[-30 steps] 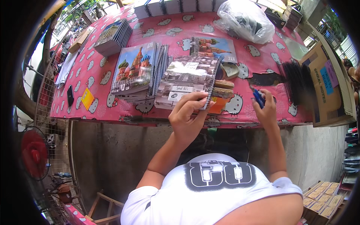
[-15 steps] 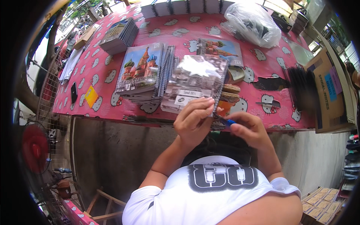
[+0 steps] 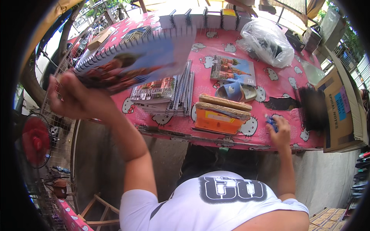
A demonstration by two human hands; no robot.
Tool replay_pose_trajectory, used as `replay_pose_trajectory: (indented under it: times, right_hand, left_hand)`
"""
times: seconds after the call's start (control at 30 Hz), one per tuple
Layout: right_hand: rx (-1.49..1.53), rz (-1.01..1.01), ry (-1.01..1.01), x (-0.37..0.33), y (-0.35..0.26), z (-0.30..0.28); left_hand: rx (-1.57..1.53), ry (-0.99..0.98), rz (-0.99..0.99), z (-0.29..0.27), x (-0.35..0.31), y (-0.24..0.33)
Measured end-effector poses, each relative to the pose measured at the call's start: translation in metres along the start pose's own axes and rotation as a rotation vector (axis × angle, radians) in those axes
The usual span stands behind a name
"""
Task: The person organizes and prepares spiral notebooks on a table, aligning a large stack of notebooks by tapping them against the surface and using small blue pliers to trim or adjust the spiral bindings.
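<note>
My left hand [image 3: 79, 98] is raised at the left, its fingers closed on the lower left corner of a spiral notebook [image 3: 138, 63]. The notebook is tilted and blurred, its coil along the upper edge and its cover showing domed towers. Below and behind it, a stack of spiral notebooks [image 3: 154, 92] lies on the pink table [image 3: 146, 131], partly hidden. Low over the table at the right, my right hand [image 3: 280, 133] is curled around a blue-handled tool [image 3: 272, 122], apparently small pliers. The tool's jaws are hard to make out.
Thick boards and an orange block [image 3: 217, 122] lie at the table's front edge. Behind them are a blue cup-like item [image 3: 230, 91] and a flat notebook [image 3: 233, 71]. Black coils [image 3: 312, 107] stand beside a cardboard box [image 3: 343, 111]. A clear plastic bag [image 3: 266, 42] sits farther back.
My left hand has swung left and up with the notebook, which now shows its colourful cover. My right hand has moved right with the blue-handled tool, away from the coil. The orange block is uncovered.
</note>
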State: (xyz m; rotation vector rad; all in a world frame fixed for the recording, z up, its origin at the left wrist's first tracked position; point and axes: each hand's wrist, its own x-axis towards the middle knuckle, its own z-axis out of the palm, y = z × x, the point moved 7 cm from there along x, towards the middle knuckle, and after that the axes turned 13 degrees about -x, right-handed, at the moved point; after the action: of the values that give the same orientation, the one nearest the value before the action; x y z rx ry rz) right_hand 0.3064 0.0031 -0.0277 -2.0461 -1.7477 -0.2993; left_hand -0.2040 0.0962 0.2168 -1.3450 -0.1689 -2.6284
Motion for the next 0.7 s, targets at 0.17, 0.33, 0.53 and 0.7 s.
replay_pose_trajectory:
  times: [0.17,0.33,0.53,0.7]
  right_hand:
    - [-0.156,-0.06,-0.017,0.023,-0.004,-0.007]
    - [0.085,0.003,-0.047,0.13,0.002,0.039]
    - [-0.247,0.293,-0.331,0.204,0.0,0.117]
    - [-0.181,0.41,-0.436,0.2,-0.032,0.114]
  left_hand:
    - [0.244,-0.709,-0.187,0.07,-0.009,-0.088]
    - [0.452,-1.466,-0.381,0.09,-0.139,-0.159]
    - [0.902,-1.809,-0.967,-0.002,-0.236,-0.163]
    - [0.694,-1.612,-0.938,0.026,-0.196,-0.13]
